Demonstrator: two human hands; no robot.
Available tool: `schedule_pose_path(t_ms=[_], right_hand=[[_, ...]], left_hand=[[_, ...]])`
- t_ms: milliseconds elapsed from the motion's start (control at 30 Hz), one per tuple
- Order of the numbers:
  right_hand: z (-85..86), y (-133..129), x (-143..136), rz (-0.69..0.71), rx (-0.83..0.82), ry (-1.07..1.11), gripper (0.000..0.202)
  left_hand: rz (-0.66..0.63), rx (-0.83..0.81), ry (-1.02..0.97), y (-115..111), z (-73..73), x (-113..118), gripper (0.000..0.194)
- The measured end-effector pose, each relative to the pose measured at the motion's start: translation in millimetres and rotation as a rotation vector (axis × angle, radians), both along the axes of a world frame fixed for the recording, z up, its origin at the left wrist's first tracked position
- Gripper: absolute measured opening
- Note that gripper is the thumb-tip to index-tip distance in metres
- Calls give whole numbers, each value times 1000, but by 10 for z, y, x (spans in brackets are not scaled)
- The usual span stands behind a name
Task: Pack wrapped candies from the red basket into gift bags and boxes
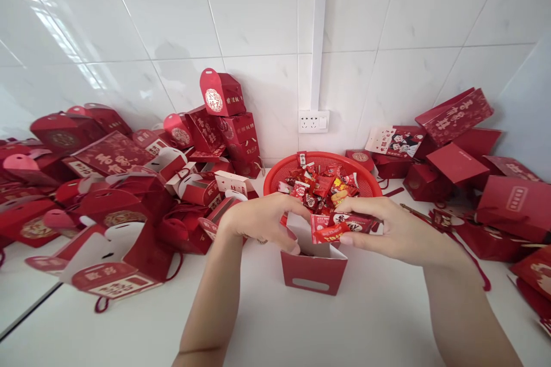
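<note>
A red gift box (313,268) stands open on the white table, its pale inside showing. At its left side is my left hand (262,221), curled round the upper edge with the thumb near the opening. Just above the opening, my right hand (383,226) is closed on several red-wrapped candies (331,230), held between thumb and fingers. Behind the box sits a red plastic basket (279,171) with many wrapped candies (321,186) in it. Part of the basket's front is hidden by my hands and the box.
Many red gift boxes (129,192) crowd the table's left side, one open box (116,258) nearest me. A stack of boxes (239,137) leans near the tiled wall. More boxes (460,166) are piled at right. A wall socket (313,121) is behind the basket.
</note>
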State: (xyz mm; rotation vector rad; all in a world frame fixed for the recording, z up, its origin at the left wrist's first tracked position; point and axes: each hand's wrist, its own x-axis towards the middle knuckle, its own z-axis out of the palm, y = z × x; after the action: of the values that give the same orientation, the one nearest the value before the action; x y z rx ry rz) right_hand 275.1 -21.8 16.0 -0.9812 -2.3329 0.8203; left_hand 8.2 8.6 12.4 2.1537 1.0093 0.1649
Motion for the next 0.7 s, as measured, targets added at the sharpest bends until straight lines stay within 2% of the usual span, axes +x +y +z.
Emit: schedule_pose_path(t_ms=[167,267,467,700], right_hand=[[9,-14,-28,21,-5,-46,15],[-21,-26,-54,48,9,-71,17],[-87,-34,-104,84,120,-110,19],[-25,-40,8,52,76,-78,21]], left_hand=[[-18,19,-26,9,-14,1,48],[3,44,-19,0,-29,2,52],[-7,46,-26,-8,-39,4,52],[-71,88,-32,0,-20,45,46]])
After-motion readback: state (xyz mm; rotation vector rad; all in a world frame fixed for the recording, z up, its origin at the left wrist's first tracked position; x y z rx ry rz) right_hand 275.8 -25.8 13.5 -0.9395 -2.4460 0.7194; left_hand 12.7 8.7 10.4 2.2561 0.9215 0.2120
